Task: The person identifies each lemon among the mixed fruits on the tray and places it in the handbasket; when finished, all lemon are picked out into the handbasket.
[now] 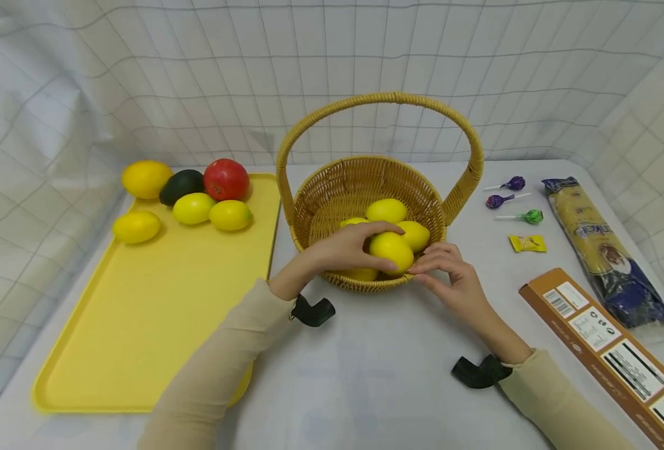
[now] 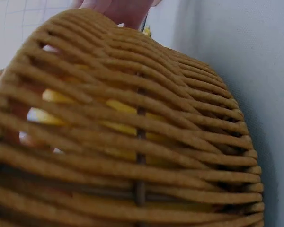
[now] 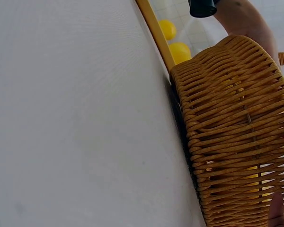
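Note:
My left hand (image 1: 360, 244) reaches over the near side of the wicker basket (image 1: 368, 169) and grips a lemon (image 1: 394, 250) between thumb and fingers. Around it in the basket lie several more lemons (image 1: 386, 210), partly hidden by the hand. At the basket's near right rim, my right hand (image 1: 452, 278) pinches the edge, its thumb on the outside. A fingertip (image 3: 276, 213) shows against the woven wall in the right wrist view. Mostly the basket's outer weave (image 2: 132, 127) fills the left wrist view, with yellow showing through the gaps.
Left of the basket, a yellow tray (image 1: 169, 312) bears lemons (image 1: 231, 215), a dark green avocado (image 1: 182, 186), a red fruit (image 1: 226, 179) and a larger yellow fruit (image 1: 146, 179). Rightward lie lollipops (image 1: 532, 217), a yellow wrapped candy (image 1: 528, 243), a pasta bag (image 1: 602, 244) and a long box (image 1: 602, 350).

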`<state>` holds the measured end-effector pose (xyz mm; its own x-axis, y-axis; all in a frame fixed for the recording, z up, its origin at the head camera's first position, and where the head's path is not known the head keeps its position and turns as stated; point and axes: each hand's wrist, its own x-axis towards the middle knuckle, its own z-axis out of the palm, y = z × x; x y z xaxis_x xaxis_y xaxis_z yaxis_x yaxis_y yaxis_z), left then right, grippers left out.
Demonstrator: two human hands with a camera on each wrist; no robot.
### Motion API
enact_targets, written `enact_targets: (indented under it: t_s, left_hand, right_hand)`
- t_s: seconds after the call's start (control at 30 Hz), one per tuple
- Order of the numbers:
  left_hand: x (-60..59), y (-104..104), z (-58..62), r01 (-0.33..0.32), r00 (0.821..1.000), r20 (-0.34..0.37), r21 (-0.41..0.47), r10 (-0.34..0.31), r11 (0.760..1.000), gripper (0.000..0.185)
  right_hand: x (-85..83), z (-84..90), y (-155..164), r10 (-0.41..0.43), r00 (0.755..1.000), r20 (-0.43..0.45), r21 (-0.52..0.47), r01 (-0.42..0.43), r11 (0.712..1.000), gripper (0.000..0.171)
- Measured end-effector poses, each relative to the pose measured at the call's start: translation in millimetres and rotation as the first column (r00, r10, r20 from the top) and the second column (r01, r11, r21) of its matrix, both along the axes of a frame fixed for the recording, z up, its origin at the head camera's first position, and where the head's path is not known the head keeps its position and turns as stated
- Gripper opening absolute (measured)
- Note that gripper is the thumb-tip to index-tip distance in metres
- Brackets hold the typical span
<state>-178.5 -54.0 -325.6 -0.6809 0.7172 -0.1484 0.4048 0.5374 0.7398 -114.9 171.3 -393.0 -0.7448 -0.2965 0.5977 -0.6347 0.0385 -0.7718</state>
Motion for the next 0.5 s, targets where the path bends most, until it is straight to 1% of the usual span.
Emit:
enact_targets:
  t_s: [0.07, 0.2, 0.27, 0.3, 0.33, 0.37, 0.4, 0.43, 0.47, 0.5]
  left_hand:
    - [0.0, 3.3, 0.3, 0.036, 0.999, -0.034, -0.069, -0.039, 0.997, 0.062]
    - [2.1, 4.8, 0.6, 0.074, 0.994, -0.071, -0.188, -0.089, 0.979, 0.059]
    - [4.0, 1.8, 2.4, 0.069, 0.992, -0.087, -0.193, -0.088, 0.979, 0.055]
    - [5.5, -1.7, 4.9, 0.061, 0.992, -0.096, -0.178, -0.079, 0.982, 0.053]
    - [7.3, -6.8, 8.4, 0.057, 0.992, -0.104, -0.143, -0.072, 0.988, 0.050]
    - [9.2, -14.3, 12.8, 0.060, 0.992, -0.107, -0.083, -0.069, 0.995, 0.048]
    - [11.4, -24.3, 18.8, 0.073, 0.992, -0.104, -0.009, -0.074, 0.997, 0.046]
    - [14.0, -36.9, 26.2, 0.094, 0.993, -0.084, 0.084, -0.087, 0.992, 0.044]
    - [16.8, -52.1, 33.8, 0.121, 0.992, -0.054, 0.200, -0.112, 0.972, 0.043]
    - [19.6, -69.3, 41.1, 0.148, 0.989, -0.033, 0.324, -0.146, 0.934, 0.042]
  right_hand:
    - [-0.5, 0.0, 0.3, 0.003, 1.000, 0.000, 0.000, -0.003, 1.000, 0.011]
    - [-0.9, -2.7, 1.0, 0.018, 1.000, -0.006, -0.006, -0.018, 1.000, 0.013]
    - [-0.3, -3.9, 1.5, 0.018, 1.000, -0.011, -0.012, -0.019, 1.000, 0.014]
    - [0.0, -4.3, 1.7, 0.017, 1.000, -0.016, -0.016, -0.017, 1.000, 0.015]
    - [0.2, -4.4, 1.8, 0.013, 1.000, -0.019, -0.018, -0.013, 1.000, 0.016]
    - [0.3, -4.2, 1.8, 0.012, 1.000, -0.023, -0.021, -0.012, 1.000, 0.017]
    - [0.1, -3.9, 1.8, 0.010, 1.000, -0.027, -0.024, -0.011, 1.000, 0.017]
    - [-0.5, -3.4, 1.7, 0.009, 1.000, -0.028, -0.024, -0.009, 1.000, 0.017]
    - [-1.2, -2.9, 1.5, 0.010, 1.000, -0.029, -0.023, -0.011, 1.000, 0.017]
    - [-2.1, -2.4, 1.3, 0.012, 0.999, -0.030, -0.022, -0.013, 1.000, 0.017]
